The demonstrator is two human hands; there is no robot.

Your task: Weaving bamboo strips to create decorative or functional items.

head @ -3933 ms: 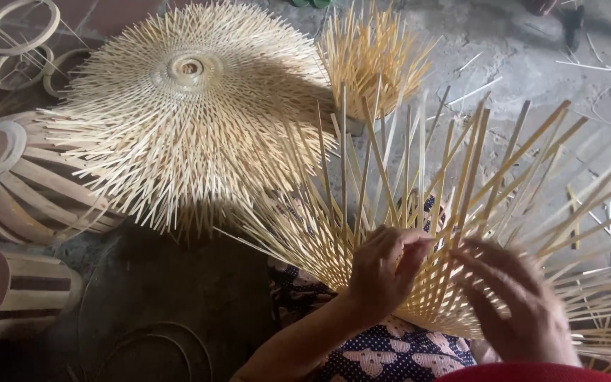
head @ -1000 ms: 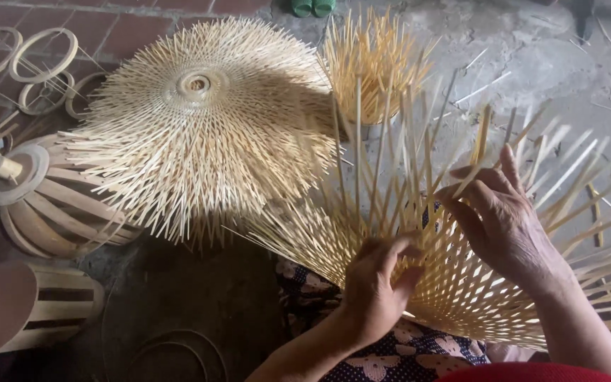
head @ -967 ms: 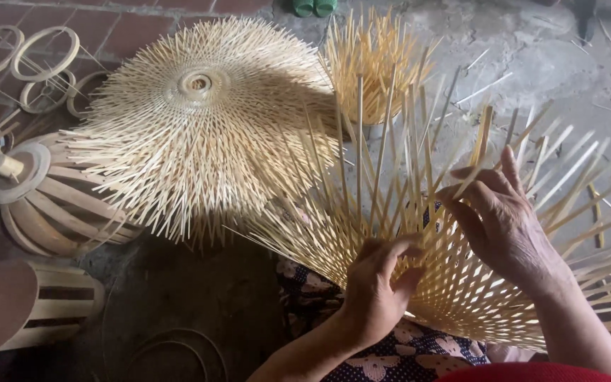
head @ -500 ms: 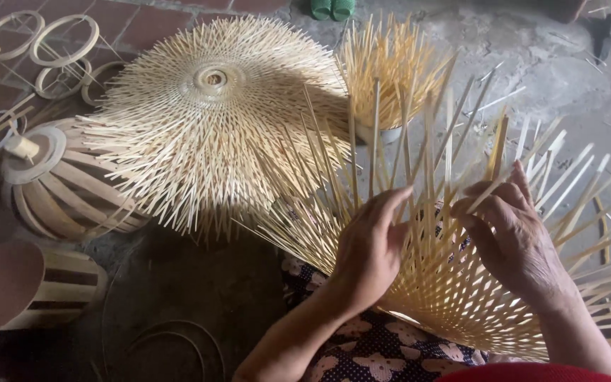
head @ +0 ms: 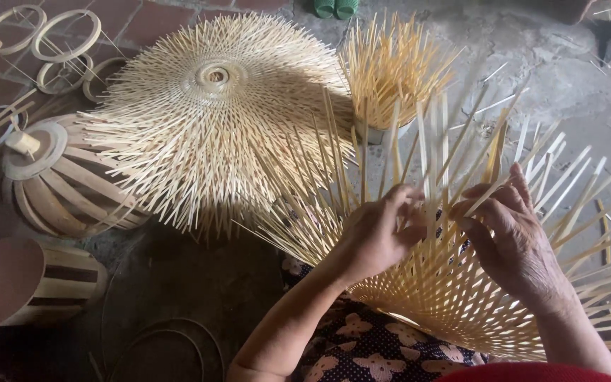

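The half-woven bamboo shade (head: 454, 297) lay across the person's lap, its lattice of crossed splints closed near the body and its loose ends fanning up and away. A second earlier the right hand (head: 510, 244) had been spread flat and high on the upright splints while the left hand (head: 376, 237) was curled low against the weave. Now both had drawn in to the same patch, side by side and almost touching. The left hand's fingers (head: 408, 198) were pinched on one upright splint, and the right hand's fingers (head: 472, 209) were closed on a slanting splint just beside it. To judge by that, the work had passed from holding the fan steady to crossing one splint over its neighbour at the edge of the weave.

Beyond the lap a finished round bamboo shade (head: 213, 120) lay flat on the floor (head: 553, 64), which was bare, stained concrete giving way to reddish tiles at the top left. Behind the shade stood a tub of spare splints (head: 390, 78). To the left were a ribbed bamboo lantern frame (head: 65, 184) and a drum-shaped frame (head: 26, 283); several bamboo rings (head: 65, 35) lay farther off. A green pair of sandals (head: 335, 7) sat at the top edge.
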